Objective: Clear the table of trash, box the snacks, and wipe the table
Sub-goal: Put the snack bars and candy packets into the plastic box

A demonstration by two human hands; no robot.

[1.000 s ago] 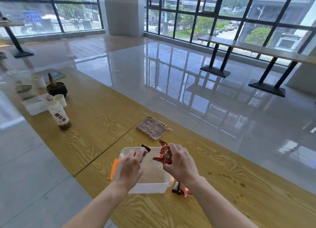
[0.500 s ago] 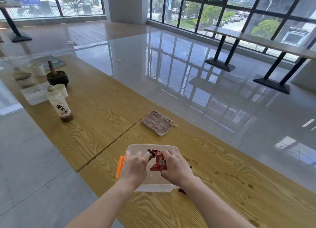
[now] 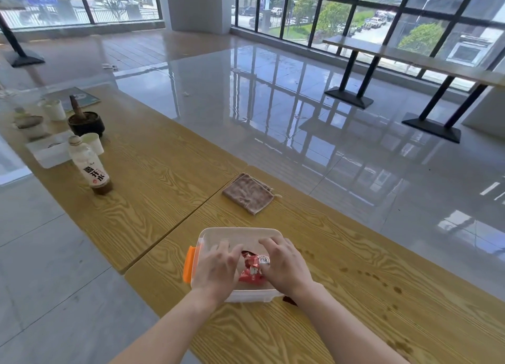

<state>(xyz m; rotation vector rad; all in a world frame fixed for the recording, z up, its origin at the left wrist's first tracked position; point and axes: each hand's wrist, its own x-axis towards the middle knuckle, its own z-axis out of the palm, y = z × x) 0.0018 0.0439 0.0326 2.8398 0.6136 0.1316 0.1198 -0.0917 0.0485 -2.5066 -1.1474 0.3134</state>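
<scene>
A clear plastic box [image 3: 240, 234] with an orange latch [image 3: 188, 264] stands on the wooden table [image 3: 164, 177] in front of me. Both hands reach down into it. My right hand [image 3: 285, 268] pinches red snack packets [image 3: 252, 268] low inside the box. My left hand [image 3: 216, 270] is beside them with its fingers curled at a dark wrapper end; its grip is hidden. A dark snack wrapper [image 3: 289, 300] peeks out on the table by the box's near right corner. A folded brown cloth [image 3: 248, 193] lies beyond the box.
At the far left stand a bottle with a white label [image 3: 88, 167], paper cups [image 3: 94, 142], a dark bowl [image 3: 86, 123], a white tray [image 3: 47, 152] and a booklet [image 3: 79, 97]. Brown spill stains [image 3: 382, 281] dot the table at right. Glossy floor lies beyond the far edge.
Both hands have dropped from above the box down into it, carrying the red packets and the dark-wrapped snack with them. The view has tilted down slightly.
</scene>
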